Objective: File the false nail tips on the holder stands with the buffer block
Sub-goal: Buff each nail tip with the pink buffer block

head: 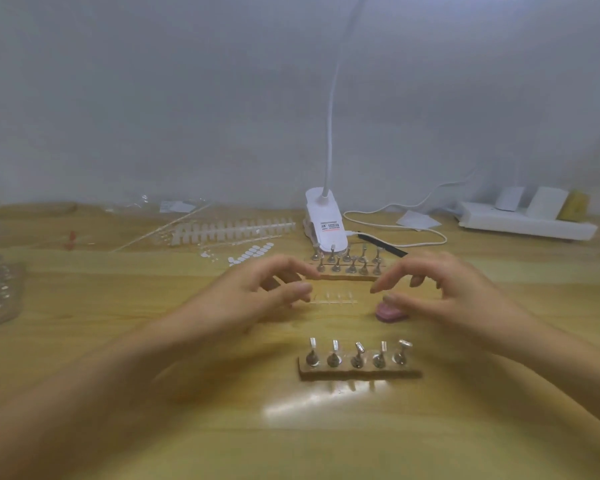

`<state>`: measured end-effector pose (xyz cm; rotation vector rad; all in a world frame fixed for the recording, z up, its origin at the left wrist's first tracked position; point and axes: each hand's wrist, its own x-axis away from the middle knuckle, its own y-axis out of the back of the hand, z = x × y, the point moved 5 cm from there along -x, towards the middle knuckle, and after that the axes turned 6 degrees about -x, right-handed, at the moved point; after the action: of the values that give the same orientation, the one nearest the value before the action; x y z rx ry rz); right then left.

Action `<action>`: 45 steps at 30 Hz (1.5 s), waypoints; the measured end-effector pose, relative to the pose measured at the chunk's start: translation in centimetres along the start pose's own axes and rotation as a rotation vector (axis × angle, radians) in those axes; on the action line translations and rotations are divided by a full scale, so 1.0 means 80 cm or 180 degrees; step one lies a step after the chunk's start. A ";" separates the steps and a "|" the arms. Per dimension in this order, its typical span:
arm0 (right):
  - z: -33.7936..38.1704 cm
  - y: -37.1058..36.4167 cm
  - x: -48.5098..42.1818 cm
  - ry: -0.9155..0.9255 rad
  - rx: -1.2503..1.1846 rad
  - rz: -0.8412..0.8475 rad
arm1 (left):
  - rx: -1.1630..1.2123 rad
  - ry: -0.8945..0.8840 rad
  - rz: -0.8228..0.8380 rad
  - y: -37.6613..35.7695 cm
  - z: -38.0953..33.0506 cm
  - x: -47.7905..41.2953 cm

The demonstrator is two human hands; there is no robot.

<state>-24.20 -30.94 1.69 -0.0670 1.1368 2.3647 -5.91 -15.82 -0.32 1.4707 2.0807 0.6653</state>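
Two holder stands sit on the wooden table. The near stand (359,370) carries a row of metal holders topped with clear nail tips. The far stand (347,276) has two rows of holders. My left hand (267,289) hovers with loosely curled fingers, its index tip at the far stand's left end. My right hand (447,289) mirrors it at the right end, thumb just above the pink buffer block (390,314) lying on the table. Neither hand plainly grips anything. A clear strip of nail tips (333,299) lies between the hands.
A white clip lamp (326,223) with its cable stands behind the far stand, a black file (383,244) beside it. White nail-tip racks (232,230) and adhesive tabs (252,252) lie at back left, a power strip (527,225) at back right, plastic packaging (0,292) at far left.
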 end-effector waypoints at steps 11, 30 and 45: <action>-0.022 -0.045 -0.035 0.0152 0.0870 -0.0064 | -0.1392 -0.0126 -0.0408 -0.033 -0.004 -0.045; -0.009 -0.047 -0.027 0.0246 -0.0230 -0.0248 | -0.0485 -0.0228 -0.0700 -0.037 -0.004 -0.037; 0.005 -0.050 -0.017 0.1085 -0.0030 -0.0154 | -0.0219 0.0396 -0.0351 -0.042 0.002 -0.049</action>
<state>-21.05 -29.13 -0.53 -0.5121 1.2601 2.3735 -7.07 -20.52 -2.13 1.2963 2.1918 0.7945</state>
